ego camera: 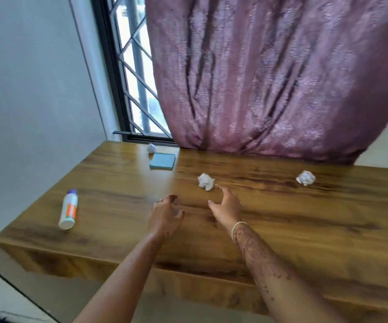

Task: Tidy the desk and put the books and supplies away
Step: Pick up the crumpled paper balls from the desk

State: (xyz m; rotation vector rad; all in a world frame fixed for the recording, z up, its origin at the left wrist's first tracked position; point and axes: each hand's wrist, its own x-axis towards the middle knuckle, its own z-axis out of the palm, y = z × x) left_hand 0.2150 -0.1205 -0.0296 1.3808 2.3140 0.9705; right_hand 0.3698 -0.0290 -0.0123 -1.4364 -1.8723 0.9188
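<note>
On the wooden desk (281, 224) a crumpled white paper ball (205, 181) lies near the middle. My right hand (226, 205) hovers just in front of it, fingers spread and holding nothing, fingertips almost at the ball. My left hand (165, 214) hangs beside it over the desk, fingers loosely curled and empty. A second paper ball (306, 177) lies to the right, a third (151, 148) at the back by the window. A teal sticky-note pad (162, 161) lies flat near that one. A white glue bottle (68, 210) with a purple cap lies on its side at the left.
A mauve curtain (269, 78) hangs down to the desk's far edge. A barred window (134, 73) and a white wall (30, 89) stand to the left. The desk's front edge (188, 271) runs under my forearms.
</note>
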